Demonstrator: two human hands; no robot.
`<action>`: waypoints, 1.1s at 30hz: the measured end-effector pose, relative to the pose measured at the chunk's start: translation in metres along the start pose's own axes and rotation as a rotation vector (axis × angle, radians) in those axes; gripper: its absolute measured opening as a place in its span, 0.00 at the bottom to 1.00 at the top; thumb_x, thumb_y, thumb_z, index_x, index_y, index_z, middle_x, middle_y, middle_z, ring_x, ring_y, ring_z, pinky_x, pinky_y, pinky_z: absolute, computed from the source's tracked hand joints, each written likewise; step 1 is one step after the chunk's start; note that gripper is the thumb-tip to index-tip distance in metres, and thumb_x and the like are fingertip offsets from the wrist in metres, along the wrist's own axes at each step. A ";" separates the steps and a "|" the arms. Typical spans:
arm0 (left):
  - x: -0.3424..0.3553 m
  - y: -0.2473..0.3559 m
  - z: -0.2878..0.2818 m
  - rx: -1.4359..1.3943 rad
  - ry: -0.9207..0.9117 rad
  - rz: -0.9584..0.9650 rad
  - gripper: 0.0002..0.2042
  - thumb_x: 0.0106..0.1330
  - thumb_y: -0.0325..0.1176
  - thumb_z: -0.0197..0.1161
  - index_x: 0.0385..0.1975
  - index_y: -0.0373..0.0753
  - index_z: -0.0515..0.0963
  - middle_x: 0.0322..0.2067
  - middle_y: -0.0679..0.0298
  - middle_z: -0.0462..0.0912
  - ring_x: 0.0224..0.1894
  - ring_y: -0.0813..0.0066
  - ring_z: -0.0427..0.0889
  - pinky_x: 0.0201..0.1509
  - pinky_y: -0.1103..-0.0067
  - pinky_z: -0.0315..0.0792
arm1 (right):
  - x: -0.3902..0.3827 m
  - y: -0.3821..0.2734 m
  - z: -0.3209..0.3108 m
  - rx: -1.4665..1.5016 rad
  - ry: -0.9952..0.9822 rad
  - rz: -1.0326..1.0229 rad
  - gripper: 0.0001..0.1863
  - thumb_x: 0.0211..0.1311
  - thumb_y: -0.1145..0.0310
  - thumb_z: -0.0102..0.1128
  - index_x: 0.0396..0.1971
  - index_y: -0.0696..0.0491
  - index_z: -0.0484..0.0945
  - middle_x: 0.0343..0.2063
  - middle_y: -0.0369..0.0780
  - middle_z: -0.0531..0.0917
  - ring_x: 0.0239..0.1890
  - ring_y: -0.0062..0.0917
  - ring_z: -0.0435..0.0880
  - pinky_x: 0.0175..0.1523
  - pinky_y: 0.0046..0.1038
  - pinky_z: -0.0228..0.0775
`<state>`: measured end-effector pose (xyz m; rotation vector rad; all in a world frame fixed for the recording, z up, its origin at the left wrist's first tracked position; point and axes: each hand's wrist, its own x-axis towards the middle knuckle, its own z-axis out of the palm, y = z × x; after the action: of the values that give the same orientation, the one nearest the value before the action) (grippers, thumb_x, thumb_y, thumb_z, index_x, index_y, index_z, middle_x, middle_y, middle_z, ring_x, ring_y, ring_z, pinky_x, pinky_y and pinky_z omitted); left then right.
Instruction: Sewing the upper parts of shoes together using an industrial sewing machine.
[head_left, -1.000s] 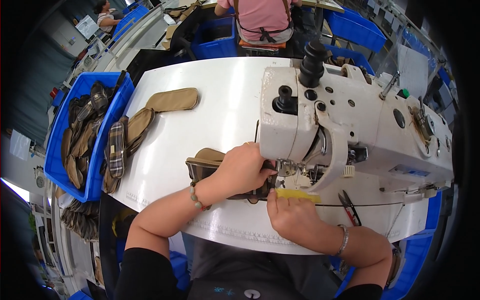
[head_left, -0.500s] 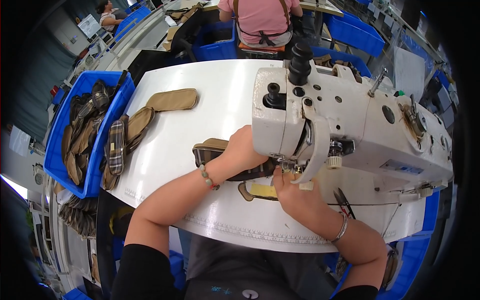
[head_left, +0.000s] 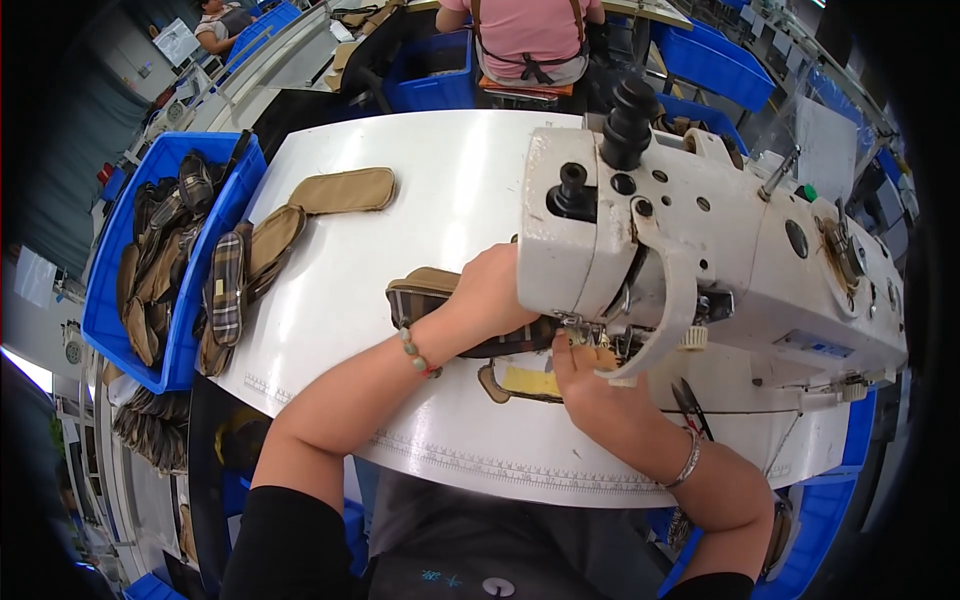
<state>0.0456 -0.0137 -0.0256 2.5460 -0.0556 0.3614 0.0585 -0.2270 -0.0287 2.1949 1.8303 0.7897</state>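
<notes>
— Where is the piece right now?

— The plaid-and-tan slipper upper (head_left: 440,300) lies flat near the middle of the white table (head_left: 440,200), one end tucked under the head of the sewing machine (head_left: 700,260). The left hand (head_left: 490,295) presses down on it, fingers spread flat, gripping nothing. The right hand (head_left: 590,380) sits toward the table's near edge, fingers curled beside the needle, touching a yellowish piece (head_left: 528,380); whether they pinch it I cannot tell.

— So which step is this?

— Feeding a seam, I'd judge. Continuing calls for steady guiding, fingertips clear of the needle.

— And the rest?

— More uppers (head_left: 300,220) by the far left corner, others in a blue bin (head_left: 110,300).
</notes>
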 end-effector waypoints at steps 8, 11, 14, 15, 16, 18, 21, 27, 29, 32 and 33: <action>-0.007 0.011 -0.015 0.053 0.059 0.052 0.09 0.54 0.32 0.66 0.35 0.41 0.83 0.34 0.59 0.83 0.40 0.57 0.81 0.42 0.69 0.75 | 0.001 -0.002 -0.003 0.229 -0.008 0.139 0.18 0.52 0.71 0.58 0.44 0.60 0.82 0.21 0.36 0.78 0.24 0.25 0.81 0.29 0.35 0.74; -0.019 0.027 -0.041 0.319 0.111 0.175 0.07 0.56 0.32 0.66 0.34 0.43 0.83 0.36 0.67 0.81 0.42 0.66 0.79 0.45 0.73 0.71 | -0.001 0.002 0.000 0.220 -0.030 0.145 0.16 0.53 0.71 0.59 0.42 0.58 0.84 0.22 0.36 0.81 0.25 0.26 0.82 0.29 0.36 0.74; -0.037 0.026 -0.055 0.305 0.046 0.332 0.08 0.57 0.34 0.68 0.36 0.46 0.84 0.37 0.72 0.80 0.43 0.73 0.77 0.46 0.74 0.68 | 0.000 0.002 0.010 0.423 0.070 0.220 0.19 0.52 0.74 0.57 0.46 0.62 0.80 0.26 0.39 0.83 0.28 0.30 0.85 0.25 0.32 0.73; -0.041 0.025 -0.055 0.133 -0.012 0.415 0.09 0.57 0.36 0.68 0.38 0.47 0.84 0.37 0.74 0.80 0.42 0.75 0.77 0.45 0.74 0.68 | -0.001 0.002 0.012 0.609 0.101 0.306 0.17 0.55 0.74 0.56 0.45 0.60 0.80 0.27 0.39 0.84 0.29 0.32 0.86 0.26 0.32 0.74; -0.042 0.022 -0.049 0.131 -0.012 0.418 0.09 0.57 0.36 0.68 0.38 0.47 0.84 0.37 0.74 0.80 0.42 0.75 0.77 0.45 0.74 0.68 | -0.001 0.002 0.013 0.794 0.131 0.392 0.14 0.58 0.74 0.55 0.44 0.58 0.80 0.27 0.40 0.84 0.29 0.33 0.86 0.27 0.33 0.74; -0.043 0.018 -0.037 0.112 -0.072 0.444 0.11 0.56 0.38 0.69 0.40 0.49 0.85 0.37 0.76 0.80 0.41 0.78 0.76 0.46 0.75 0.67 | 0.004 0.004 0.010 0.660 0.143 0.343 0.12 0.56 0.72 0.58 0.41 0.56 0.83 0.25 0.40 0.85 0.28 0.32 0.86 0.30 0.35 0.75; -0.037 0.012 -0.032 0.141 -0.057 0.466 0.11 0.56 0.37 0.68 0.40 0.51 0.85 0.38 0.77 0.80 0.40 0.78 0.76 0.46 0.77 0.67 | 0.002 0.005 0.013 0.545 0.143 0.312 0.11 0.54 0.70 0.63 0.37 0.54 0.86 0.23 0.40 0.85 0.26 0.31 0.86 0.33 0.37 0.77; -0.035 0.012 -0.027 0.147 -0.062 0.382 0.10 0.56 0.37 0.68 0.38 0.51 0.85 0.38 0.78 0.80 0.40 0.78 0.76 0.45 0.77 0.66 | 0.013 0.019 -0.006 0.535 0.201 0.221 0.11 0.51 0.70 0.66 0.37 0.53 0.85 0.24 0.40 0.85 0.26 0.31 0.85 0.35 0.36 0.77; -0.034 0.011 -0.028 0.114 -0.058 0.373 0.09 0.56 0.36 0.68 0.37 0.50 0.85 0.38 0.77 0.80 0.40 0.77 0.76 0.45 0.76 0.66 | 0.012 0.020 -0.006 0.523 0.217 0.204 0.11 0.51 0.70 0.66 0.36 0.52 0.84 0.25 0.39 0.85 0.26 0.31 0.85 0.36 0.36 0.77; -0.033 0.009 -0.026 0.040 -0.064 0.345 0.08 0.57 0.35 0.68 0.36 0.49 0.85 0.38 0.76 0.81 0.40 0.75 0.77 0.45 0.75 0.67 | 0.010 0.020 -0.002 0.434 0.240 0.167 0.09 0.52 0.70 0.66 0.35 0.53 0.84 0.25 0.38 0.85 0.26 0.31 0.85 0.37 0.36 0.77; -0.033 0.008 -0.025 -0.001 -0.073 0.322 0.08 0.57 0.35 0.68 0.36 0.48 0.85 0.37 0.75 0.81 0.40 0.73 0.78 0.45 0.74 0.67 | 0.010 0.020 0.001 0.452 0.265 0.138 0.10 0.53 0.70 0.66 0.36 0.54 0.83 0.26 0.38 0.85 0.26 0.31 0.85 0.36 0.36 0.77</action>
<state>0.0065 -0.0083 -0.0095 2.5481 -0.4972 0.3898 0.0776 -0.2220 -0.0173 2.6233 2.1801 0.7858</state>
